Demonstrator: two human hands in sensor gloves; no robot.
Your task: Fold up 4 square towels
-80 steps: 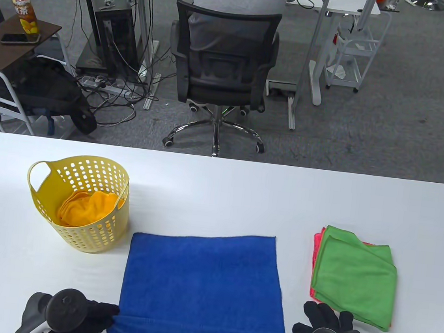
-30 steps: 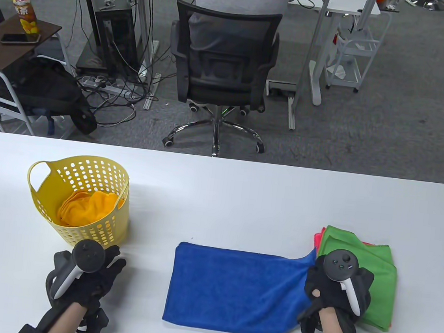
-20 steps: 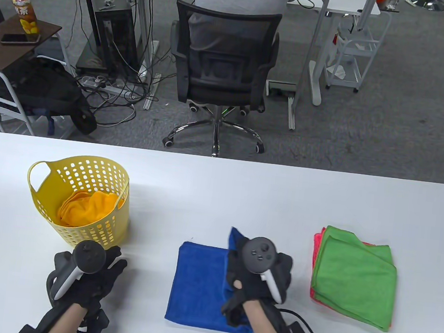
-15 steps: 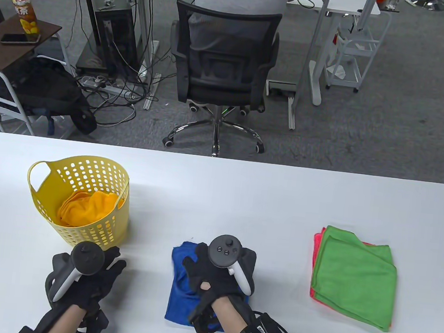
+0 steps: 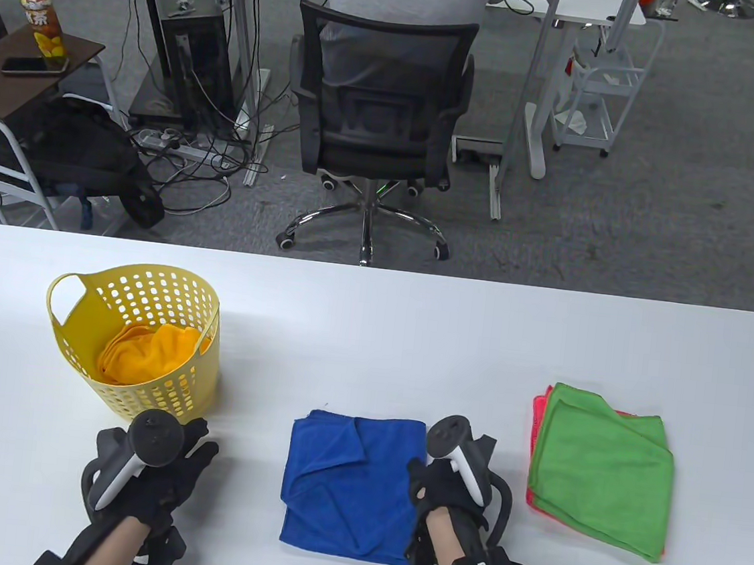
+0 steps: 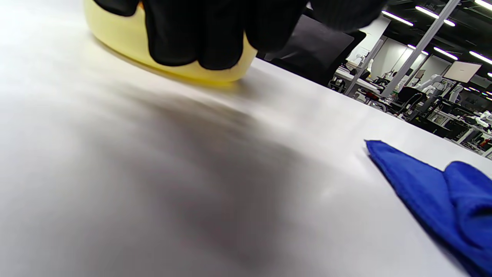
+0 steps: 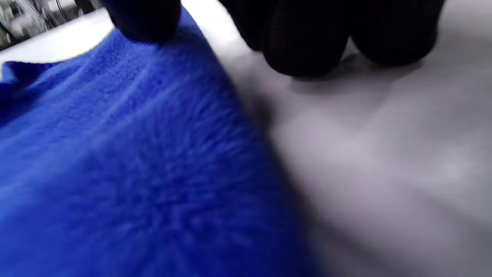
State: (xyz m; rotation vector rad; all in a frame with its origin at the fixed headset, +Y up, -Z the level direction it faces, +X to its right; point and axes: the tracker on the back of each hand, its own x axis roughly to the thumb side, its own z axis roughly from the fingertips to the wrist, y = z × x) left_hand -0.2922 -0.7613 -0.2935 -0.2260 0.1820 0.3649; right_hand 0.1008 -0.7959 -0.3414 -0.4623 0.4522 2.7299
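Blue towel [image 5: 350,485], lower centre: soft, limp, light, best pinched at corners; right hand [image 5: 446,488] fingers' state unclear, left hand [image 5: 155,474] fingers spread.

A plain royal-blue towel [image 5: 352,485] lies just left of the black-gloved right hand [image 5: 446,485]. To that hand's right, a bright green towel [image 5: 603,471] covers what looks like a pink-red one [image 5: 539,414]. Beyond the black-gloved left hand [image 5: 158,475], a pale yellow basket [image 5: 136,398] dotted with round holes holds orange cloth [image 5: 151,353]. The table [image 5: 413,327] is white.
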